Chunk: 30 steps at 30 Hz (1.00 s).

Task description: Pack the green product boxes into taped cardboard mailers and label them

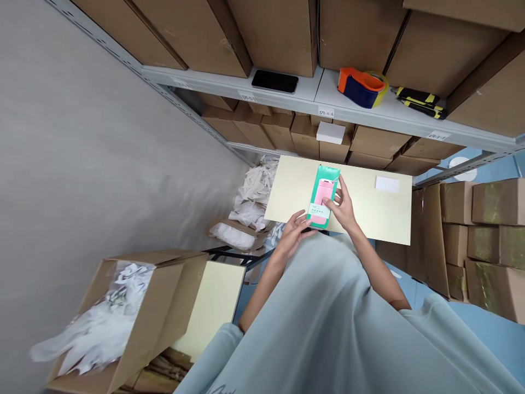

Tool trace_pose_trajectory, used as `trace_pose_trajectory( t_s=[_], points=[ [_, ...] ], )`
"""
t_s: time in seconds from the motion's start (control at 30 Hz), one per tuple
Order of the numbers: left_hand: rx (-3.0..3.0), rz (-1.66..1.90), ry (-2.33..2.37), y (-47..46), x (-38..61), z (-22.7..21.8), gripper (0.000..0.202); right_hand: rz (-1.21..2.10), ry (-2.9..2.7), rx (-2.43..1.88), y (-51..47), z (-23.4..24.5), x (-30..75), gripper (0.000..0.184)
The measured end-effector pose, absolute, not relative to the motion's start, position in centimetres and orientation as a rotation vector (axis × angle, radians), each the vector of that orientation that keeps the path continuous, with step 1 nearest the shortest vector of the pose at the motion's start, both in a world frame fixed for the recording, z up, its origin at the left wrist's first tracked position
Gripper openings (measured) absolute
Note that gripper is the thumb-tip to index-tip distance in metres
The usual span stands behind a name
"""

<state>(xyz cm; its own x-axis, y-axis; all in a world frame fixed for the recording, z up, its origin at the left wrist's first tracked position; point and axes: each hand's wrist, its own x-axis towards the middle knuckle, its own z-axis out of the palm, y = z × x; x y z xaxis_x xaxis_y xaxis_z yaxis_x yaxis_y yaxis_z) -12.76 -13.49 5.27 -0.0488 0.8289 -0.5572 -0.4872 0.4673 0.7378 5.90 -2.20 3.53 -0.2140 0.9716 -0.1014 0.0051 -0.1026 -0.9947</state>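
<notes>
A green retail box (pixel 324 197) with a pink device pictured on its front is held over the pale yellow table (pixel 370 210). My right hand (pixel 343 205) grips its right side, thumb across the front and fingers at the edge. At the lower left corner, my left hand (pixel 294 234) supports the box from below, its fingers bent against the bottom edge. Some of the left fingers are hidden behind the box. A white card or small flat box (pixel 388 184) lies on the table to the right.
Above the table, a shelf (pixel 305 93) carries a black phone (pixel 274 81), an orange and blue tape dispenser (pixel 361 87) and box cutters (pixel 422 103). Cardboard boxes (pixel 484 241) are stacked at right. An open carton (pixel 159 306) with white plastic bags stands at lower left.
</notes>
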Motion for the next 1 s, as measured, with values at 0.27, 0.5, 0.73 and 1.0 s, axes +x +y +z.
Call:
trace_pose_trajectory(
  t_s=[0.27, 0.5, 0.73, 1.0],
  points=[
    [0.373, 1.037, 1.096, -13.1, -13.2, 5.5, 0.062, 1.533, -1.338, -1.076, -2.4, 3.8, 6.0, 0.126],
    [0.350, 0.989, 1.073, -13.2, -14.1, 5.5, 0.059, 1.513, -1.334, -1.071, -2.8, 3.8, 5.9, 0.126],
    [0.386, 1.132, 1.192, -13.3, -12.9, 4.9, 0.069, 1.443, -1.378, -1.135, -3.2, 4.9, 4.6, 0.116],
    [0.596, 1.289, 1.466, -14.1, -10.8, 5.1, 0.076, 1.263, -1.445, -1.322, -3.8, 5.1, 3.8, 0.119]
  ],
)
